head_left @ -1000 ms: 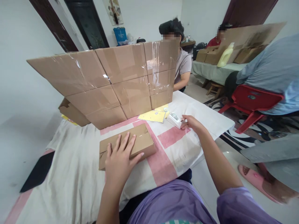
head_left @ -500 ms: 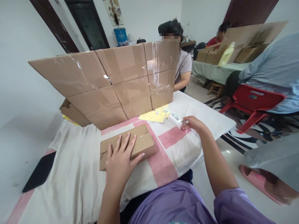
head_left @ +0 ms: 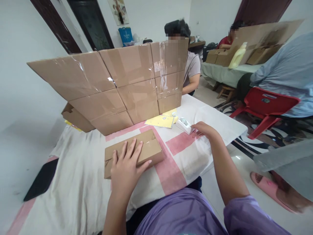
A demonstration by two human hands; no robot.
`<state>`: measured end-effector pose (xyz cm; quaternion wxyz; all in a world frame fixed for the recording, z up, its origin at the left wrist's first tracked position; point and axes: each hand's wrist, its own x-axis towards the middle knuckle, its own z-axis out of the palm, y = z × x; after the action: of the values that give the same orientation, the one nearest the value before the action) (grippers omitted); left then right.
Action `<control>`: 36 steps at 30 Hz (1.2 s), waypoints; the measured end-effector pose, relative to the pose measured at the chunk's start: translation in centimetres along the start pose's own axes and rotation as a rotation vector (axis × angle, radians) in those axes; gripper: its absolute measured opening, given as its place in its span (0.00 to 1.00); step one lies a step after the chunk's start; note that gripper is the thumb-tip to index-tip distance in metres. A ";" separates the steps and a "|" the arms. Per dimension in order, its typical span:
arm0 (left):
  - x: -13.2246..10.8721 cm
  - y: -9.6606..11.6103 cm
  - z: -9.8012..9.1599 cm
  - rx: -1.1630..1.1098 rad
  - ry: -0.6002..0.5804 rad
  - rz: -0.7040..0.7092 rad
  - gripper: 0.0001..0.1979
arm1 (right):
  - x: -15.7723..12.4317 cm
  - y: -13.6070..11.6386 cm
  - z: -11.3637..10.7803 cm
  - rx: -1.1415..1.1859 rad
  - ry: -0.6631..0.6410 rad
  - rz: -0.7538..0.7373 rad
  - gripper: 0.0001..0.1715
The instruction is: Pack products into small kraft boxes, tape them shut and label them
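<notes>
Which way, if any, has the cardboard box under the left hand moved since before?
No: judged against the pink tablecloth stripe, the cardboard box has not shifted.

A brown cardboard box (head_left: 149, 146) lies flat near a white dispenser (head_left: 184, 125).

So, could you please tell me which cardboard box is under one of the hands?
The brown rectangular cardboard box under the left hand; the other boxes stand farther away.
</notes>
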<state>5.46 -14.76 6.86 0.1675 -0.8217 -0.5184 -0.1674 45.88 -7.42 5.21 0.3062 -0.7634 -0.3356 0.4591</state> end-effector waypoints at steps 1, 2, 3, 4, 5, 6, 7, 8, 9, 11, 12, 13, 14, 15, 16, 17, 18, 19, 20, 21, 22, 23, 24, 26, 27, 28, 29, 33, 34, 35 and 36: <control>0.0 0.0 0.0 0.000 0.004 0.003 0.33 | 0.0 0.1 0.0 -0.006 -0.001 -0.001 0.10; -0.1 0.0 0.0 0.001 0.008 0.005 0.33 | 0.1 0.1 0.0 -0.011 -0.004 0.000 0.10; -0.1 -0.1 0.0 0.002 0.012 0.009 0.33 | 0.2 0.1 0.0 -0.017 -0.005 0.002 0.10; -0.1 -0.1 0.0 0.004 0.015 0.011 0.32 | 0.2 0.1 0.0 -0.023 -0.006 0.004 0.11; -0.1 -0.1 0.0 0.007 0.017 0.013 0.32 | 0.3 0.1 -0.1 -0.028 -0.004 0.006 0.11; 0.0 0.0 0.0 0.009 0.017 0.013 0.32 | 0.4 0.1 -0.2 -0.034 -0.001 0.008 0.12; 0.0 0.0 0.0 0.012 0.015 0.012 0.32 | 0.4 0.1 -0.3 -0.040 0.003 0.008 0.13; 0.0 0.0 0.0 0.014 0.013 0.010 0.32 | 0.5 0.1 -0.4 -0.046 0.007 0.009 0.14; 0.1 0.1 -0.1 0.017 0.011 0.009 0.32 | 0.6 0.1 -0.5 -0.051 0.011 0.008 0.14; 0.1 0.1 -0.1 0.019 0.009 0.008 0.32 | 0.7 0.3 -0.7 -0.060 0.014 0.006 0.15; 0.1 0.1 -0.1 0.019 0.010 0.009 0.32 | 0.7 0.4 -0.8 -0.062 0.011 0.005 0.16; 0.0 0.1 -0.1 0.018 0.011 0.009 0.32 | 0.7 0.6 -0.8 -0.062 0.004 0.004 0.16; 0.0 0.1 -0.1 0.016 0.010 0.007 0.32 | 0.8 0.8 -0.9 -0.059 -0.007 0.001 0.16; 0.0 0.1 0.0 0.013 0.008 0.005 0.32 | 0.8 1.1 -0.9 -0.051 -0.022 -0.003 0.17; 0.0 0.0 0.0 0.011 0.006 0.003 0.32 | 0.8 1.3 -0.8 -0.038 -0.038 -0.012 0.17; 0.0 0.0 0.1 0.007 0.003 0.002 0.32 | 0.8 1.5 -0.8 -0.020 -0.055 -0.025 0.18; 0.0 -0.1 0.2 0.003 0.002 0.002 0.32 | 0.8 1.7 -0.8 0.001 -0.071 -0.040 0.18; 0.0 -0.1 0.2 -0.001 0.001 0.004 0.32 | 0.8 1.9 -0.7 0.024 -0.083 -0.057 0.18; 0.0 -0.1 0.3 -0.004 0.002 0.007 0.32 | 0.8 2.0 -0.7 0.047 -0.093 -0.072 0.18; 0.0 -0.1 0.3 -0.006 0.005 0.009 0.32 | 0.8 2.1 -0.6 0.067 -0.101 -0.086 0.18; 0.0 -0.1 0.3 -0.006 0.007 0.011 0.32 | 0.9 2.2 -0.6 0.086 -0.106 -0.098 0.18; 0.0 -0.1 0.3 -0.005 0.009 0.012 0.32 | 0.9 2.3 -0.5 0.104 -0.109 -0.109 0.18; 0.0 -0.1 0.3 -0.004 0.010 0.012 0.32 | 0.9 2.4 -0.4 0.122 -0.110 -0.119 0.19; 0.0 0.0 0.2 -0.003 0.011 0.010 0.32 | 0.9 2.6 -0.1 0.157 -0.107 -0.137 0.20; 0.1 0.0 0.1 -0.004 0.010 0.009 0.32 | 0.8 2.6 0.0 0.174 -0.103 -0.145 0.21; 0.1 0.0 0.1 -0.005 0.010 0.009 0.32 | 0.8 2.7 0.2 0.192 -0.098 -0.150 0.21; 0.1 0.0 0.0 -0.005 0.011 0.008 0.32 | 0.7 2.8 0.3 0.209 -0.094 -0.155 0.21; 0.1 0.0 0.0 -0.002 0.010 0.006 0.32 | 0.9 3.0 0.5 0.262 -0.086 -0.153 0.22; 0.1 0.1 0.0 -0.001 0.010 0.005 0.32 | 1.1 3.0 0.5 0.270 -0.084 -0.148 0.22; 0.1 0.1 0.0 0.001 0.012 0.006 0.32 | 1.2 3.1 0.5 0.276 -0.081 -0.142 0.22; 0.1 0.1 0.0 0.001 0.014 0.009 0.32 | 1.3 3.1 0.5 0.280 -0.078 -0.136 0.23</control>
<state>5.59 -14.71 6.86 0.1725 -0.8227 -0.5137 -0.1721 46.63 -8.16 1.93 0.4269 -0.6704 -0.3308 0.5089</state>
